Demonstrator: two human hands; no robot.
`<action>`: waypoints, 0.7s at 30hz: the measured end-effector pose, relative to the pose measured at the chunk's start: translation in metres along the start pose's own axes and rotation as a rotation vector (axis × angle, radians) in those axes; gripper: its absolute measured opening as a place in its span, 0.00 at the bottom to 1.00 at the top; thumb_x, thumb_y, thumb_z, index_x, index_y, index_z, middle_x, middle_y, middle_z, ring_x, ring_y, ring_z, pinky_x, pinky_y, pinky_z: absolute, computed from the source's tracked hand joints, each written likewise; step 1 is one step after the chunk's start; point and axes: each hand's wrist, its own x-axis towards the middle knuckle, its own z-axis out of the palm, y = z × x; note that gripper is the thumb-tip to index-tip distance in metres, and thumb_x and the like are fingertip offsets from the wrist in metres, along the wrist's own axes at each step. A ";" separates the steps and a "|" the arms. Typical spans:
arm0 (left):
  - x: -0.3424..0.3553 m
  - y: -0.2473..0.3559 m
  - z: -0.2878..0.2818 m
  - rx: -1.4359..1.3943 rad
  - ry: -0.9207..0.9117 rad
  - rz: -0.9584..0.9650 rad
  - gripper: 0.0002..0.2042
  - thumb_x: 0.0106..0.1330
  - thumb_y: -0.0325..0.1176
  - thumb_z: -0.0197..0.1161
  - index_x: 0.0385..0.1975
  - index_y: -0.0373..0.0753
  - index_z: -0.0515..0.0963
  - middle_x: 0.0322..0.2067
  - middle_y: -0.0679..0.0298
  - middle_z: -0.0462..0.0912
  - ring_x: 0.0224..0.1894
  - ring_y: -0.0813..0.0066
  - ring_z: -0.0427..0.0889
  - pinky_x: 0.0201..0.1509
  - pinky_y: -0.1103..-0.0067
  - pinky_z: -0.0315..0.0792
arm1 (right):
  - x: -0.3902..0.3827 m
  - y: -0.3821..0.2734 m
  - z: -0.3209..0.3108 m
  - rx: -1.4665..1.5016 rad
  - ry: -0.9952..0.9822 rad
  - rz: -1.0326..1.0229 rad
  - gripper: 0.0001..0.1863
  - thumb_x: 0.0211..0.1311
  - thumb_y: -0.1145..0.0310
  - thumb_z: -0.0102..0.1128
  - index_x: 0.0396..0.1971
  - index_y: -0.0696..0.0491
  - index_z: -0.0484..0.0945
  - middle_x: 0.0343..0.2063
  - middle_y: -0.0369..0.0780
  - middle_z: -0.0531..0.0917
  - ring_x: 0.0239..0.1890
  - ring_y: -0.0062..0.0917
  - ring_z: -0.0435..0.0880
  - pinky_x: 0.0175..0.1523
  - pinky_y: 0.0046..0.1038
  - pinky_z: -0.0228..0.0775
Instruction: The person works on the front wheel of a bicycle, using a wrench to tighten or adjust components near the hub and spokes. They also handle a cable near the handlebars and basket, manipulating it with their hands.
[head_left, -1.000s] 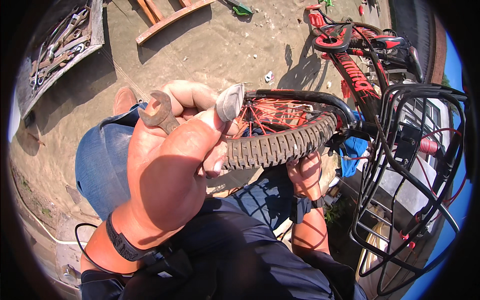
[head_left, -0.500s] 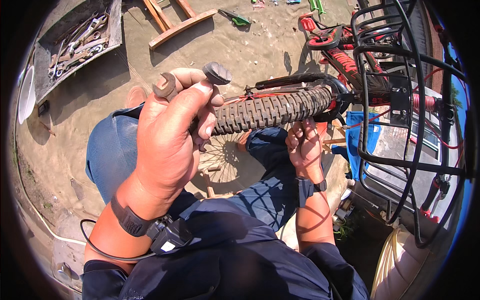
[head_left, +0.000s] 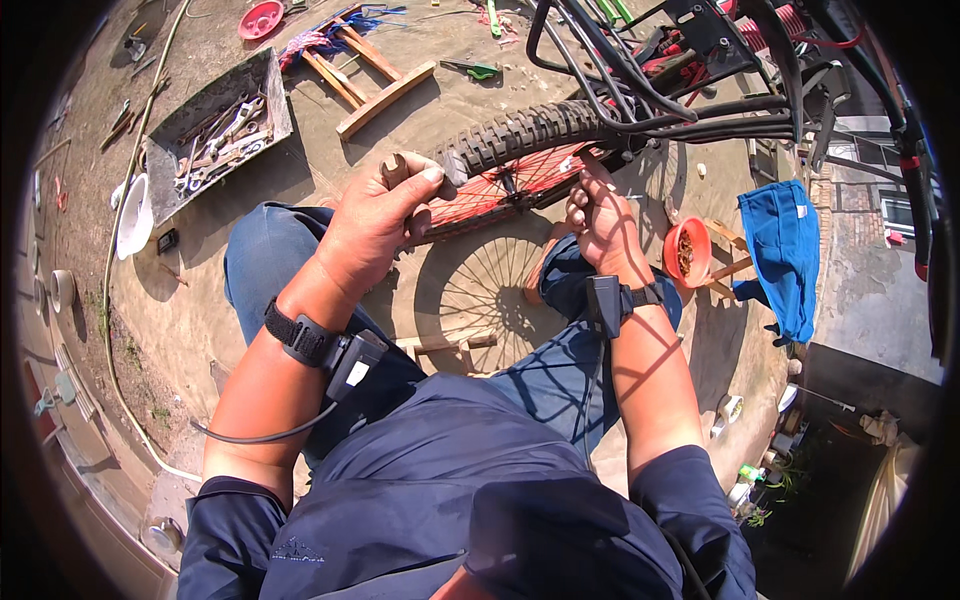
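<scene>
My left hand (head_left: 368, 225) is closed around an open-end wrench (head_left: 394, 167), whose jaw sticks up between thumb and fingers. A dark grey block-shaped piece (head_left: 453, 167) shows at the same fingertips, against the tyre. Beside the bicycle wheel's rim, my right hand (head_left: 606, 222) has its fingers curled together; what they hold, if anything, is too small to make out. The knobby black tyre (head_left: 525, 135) arches between both hands, with red parts and spokes beneath it. Above the wheel sits the bicycle's black tubular rack (head_left: 680, 128).
A metal tray (head_left: 160, 160) of wrenches lies at the far left, next to a white basin (head_left: 135, 218). Wooden stool legs (head_left: 385, 100) lie behind it. On the right are an orange bowl (head_left: 672, 250) of small parts and a blue cloth (head_left: 785, 255).
The view has shifted, showing more ground and the orange bowl. My left hand sits lower over the wheel, with wrench and grey piece still in it. My right hand stays by the wheel.
</scene>
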 end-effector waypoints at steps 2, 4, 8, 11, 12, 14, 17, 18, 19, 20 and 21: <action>-0.006 -0.003 0.011 0.119 -0.062 -0.091 0.08 0.68 0.37 0.62 0.36 0.40 0.76 0.25 0.70 0.76 0.17 0.88 0.68 0.19 0.89 0.58 | -0.002 0.001 -0.006 0.019 -0.006 -0.030 0.14 0.72 0.66 0.51 0.54 0.50 0.72 0.21 0.29 0.67 0.19 0.15 0.62 0.22 0.17 0.55; -0.016 -0.007 0.029 0.138 -0.073 -0.130 0.07 0.68 0.37 0.61 0.35 0.42 0.75 0.25 0.73 0.75 0.21 0.89 0.69 0.22 0.90 0.58 | -0.017 0.001 -0.004 -0.039 -0.030 -0.001 0.15 0.71 0.66 0.52 0.54 0.53 0.72 0.21 0.29 0.67 0.19 0.14 0.62 0.22 0.16 0.56; -0.017 -0.025 0.057 0.203 -0.107 -0.156 0.07 0.68 0.37 0.60 0.38 0.41 0.76 0.29 0.75 0.76 0.23 0.89 0.66 0.26 0.89 0.60 | -0.035 0.008 -0.015 -0.127 -0.206 0.041 0.14 0.69 0.63 0.54 0.49 0.56 0.75 0.21 0.28 0.67 0.19 0.13 0.63 0.22 0.16 0.53; -0.005 -0.042 0.068 0.426 -0.068 -0.079 0.10 0.68 0.37 0.60 0.40 0.37 0.77 0.29 0.71 0.78 0.24 0.88 0.67 0.25 0.87 0.61 | -0.042 0.016 -0.021 -0.160 -0.359 0.013 0.17 0.68 0.61 0.56 0.48 0.58 0.75 0.21 0.29 0.67 0.19 0.12 0.62 0.23 0.16 0.53; -0.001 -0.045 0.074 0.508 -0.055 -0.058 0.10 0.68 0.37 0.60 0.39 0.37 0.78 0.28 0.71 0.78 0.24 0.88 0.68 0.26 0.86 0.61 | -0.044 0.014 -0.022 -0.185 -0.404 -0.001 0.17 0.68 0.61 0.57 0.48 0.57 0.76 0.21 0.29 0.68 0.20 0.12 0.63 0.23 0.16 0.53; 0.005 -0.050 0.085 0.704 0.038 0.038 0.12 0.66 0.37 0.62 0.33 0.32 0.78 0.23 0.65 0.80 0.26 0.83 0.74 0.30 0.82 0.69 | -0.052 0.011 -0.022 -0.211 -0.398 -0.010 0.16 0.65 0.62 0.62 0.46 0.57 0.77 0.23 0.29 0.72 0.19 0.11 0.65 0.23 0.15 0.53; 0.009 -0.063 0.097 0.713 0.073 0.143 0.10 0.68 0.36 0.61 0.37 0.34 0.78 0.24 0.71 0.77 0.23 0.88 0.68 0.24 0.84 0.62 | -0.058 0.008 -0.023 -0.259 -0.395 -0.018 0.14 0.63 0.64 0.65 0.44 0.55 0.80 0.25 0.28 0.76 0.21 0.09 0.67 0.24 0.14 0.53; 0.010 -0.064 0.101 0.677 0.053 0.156 0.11 0.68 0.39 0.62 0.35 0.36 0.78 0.21 0.72 0.75 0.21 0.88 0.67 0.23 0.84 0.60 | -0.061 0.004 -0.024 -0.282 -0.391 -0.011 0.13 0.63 0.64 0.65 0.43 0.54 0.80 0.24 0.28 0.76 0.21 0.09 0.67 0.24 0.14 0.53; 0.010 -0.064 0.103 0.646 0.016 0.132 0.11 0.68 0.40 0.62 0.34 0.36 0.78 0.20 0.72 0.74 0.21 0.88 0.67 0.23 0.84 0.60 | -0.062 0.003 -0.024 -0.305 -0.387 -0.005 0.12 0.63 0.64 0.64 0.43 0.54 0.80 0.24 0.27 0.76 0.21 0.09 0.67 0.24 0.14 0.53; 0.010 -0.063 0.106 0.614 -0.020 0.107 0.12 0.68 0.41 0.62 0.33 0.37 0.77 0.20 0.72 0.74 0.21 0.87 0.66 0.23 0.84 0.59 | -0.060 0.006 -0.025 -0.287 -0.361 -0.017 0.09 0.64 0.66 0.62 0.41 0.53 0.81 0.23 0.26 0.75 0.20 0.08 0.65 0.23 0.13 0.52; 0.008 -0.059 0.113 0.582 -0.058 0.081 0.12 0.67 0.42 0.62 0.33 0.38 0.77 0.19 0.72 0.73 0.20 0.87 0.66 0.23 0.84 0.58 | -0.059 0.006 -0.028 -0.251 -0.375 -0.018 0.08 0.65 0.66 0.62 0.40 0.52 0.81 0.22 0.25 0.74 0.20 0.07 0.64 0.23 0.13 0.51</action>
